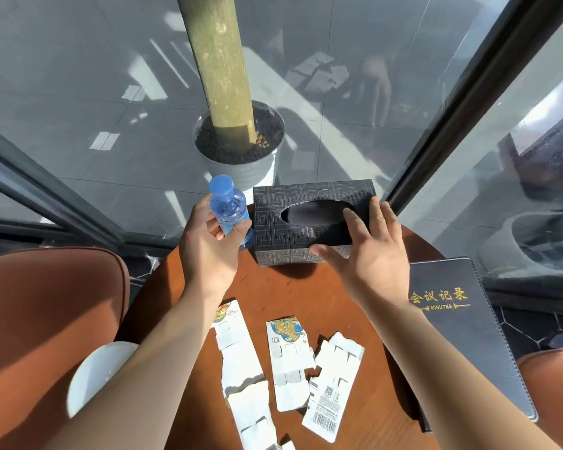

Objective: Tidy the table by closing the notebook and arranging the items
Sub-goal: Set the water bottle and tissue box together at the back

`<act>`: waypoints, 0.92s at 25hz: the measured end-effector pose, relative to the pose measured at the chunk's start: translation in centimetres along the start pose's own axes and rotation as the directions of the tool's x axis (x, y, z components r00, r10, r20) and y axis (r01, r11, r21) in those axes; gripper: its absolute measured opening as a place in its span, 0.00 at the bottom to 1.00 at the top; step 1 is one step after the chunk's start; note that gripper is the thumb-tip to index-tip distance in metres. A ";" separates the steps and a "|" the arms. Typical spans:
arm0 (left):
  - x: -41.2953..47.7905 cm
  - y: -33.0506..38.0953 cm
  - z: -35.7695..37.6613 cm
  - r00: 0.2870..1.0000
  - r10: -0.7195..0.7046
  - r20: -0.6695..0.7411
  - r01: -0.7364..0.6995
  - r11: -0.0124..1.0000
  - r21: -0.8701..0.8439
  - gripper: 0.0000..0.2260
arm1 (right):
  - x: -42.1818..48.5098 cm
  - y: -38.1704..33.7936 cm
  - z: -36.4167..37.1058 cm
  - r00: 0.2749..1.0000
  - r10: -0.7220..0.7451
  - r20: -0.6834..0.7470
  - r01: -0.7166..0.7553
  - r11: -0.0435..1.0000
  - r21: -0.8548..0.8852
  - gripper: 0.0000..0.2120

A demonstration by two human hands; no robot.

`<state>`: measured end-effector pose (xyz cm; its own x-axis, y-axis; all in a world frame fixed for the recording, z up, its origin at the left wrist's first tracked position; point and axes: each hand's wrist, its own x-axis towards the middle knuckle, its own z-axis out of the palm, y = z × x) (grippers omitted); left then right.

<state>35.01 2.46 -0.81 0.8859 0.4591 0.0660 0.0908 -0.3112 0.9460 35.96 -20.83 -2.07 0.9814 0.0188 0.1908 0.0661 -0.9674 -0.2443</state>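
A round brown table (306, 287) holds the items. My left hand (208, 245) grips a small blue-capped water bottle (226, 206) upright at the table's far edge, left of a dark patterned tissue box (293, 222). My right hand (368, 251) rests spread on the box's right end, thumb against its front side and fingers on top by the oval opening. A closed black notebook (468, 336) with gold lettering lies at the right edge of the table. Several torn white cardboard pieces (290, 362) lie near me between my forearms.
A white cup or bowl (95, 375) sits at the left under my left forearm. Brown chairs (46, 319) flank the table. Beyond the glass wall stands a potted tree trunk (238, 147).
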 end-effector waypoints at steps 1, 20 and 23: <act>0.0 -0.1 0.0 1.000 0.005 0.004 -0.005 1.000 0.001 0.22 | -0.1 0.1 0.1 1.000 -0.025 0.011 0.025 0.999 -0.038 0.44; 0.4 -0.4 0.4 0.998 0.054 0.019 -0.055 0.997 0.055 0.23 | 2.1 0.7 1.3 0.991 -0.047 -0.128 0.046 0.999 -0.009 0.36; 0.4 -0.4 0.5 0.998 0.065 0.012 -0.065 0.996 0.064 0.23 | 2.5 0.5 2.0 0.983 -0.022 -0.184 0.016 0.999 -0.031 0.31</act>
<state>35.59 2.37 -1.33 0.8953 0.4279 0.1234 0.0617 -0.3935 0.9172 38.81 -20.76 -3.65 0.9298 -0.0071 0.3680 0.0762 -0.9745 -0.2112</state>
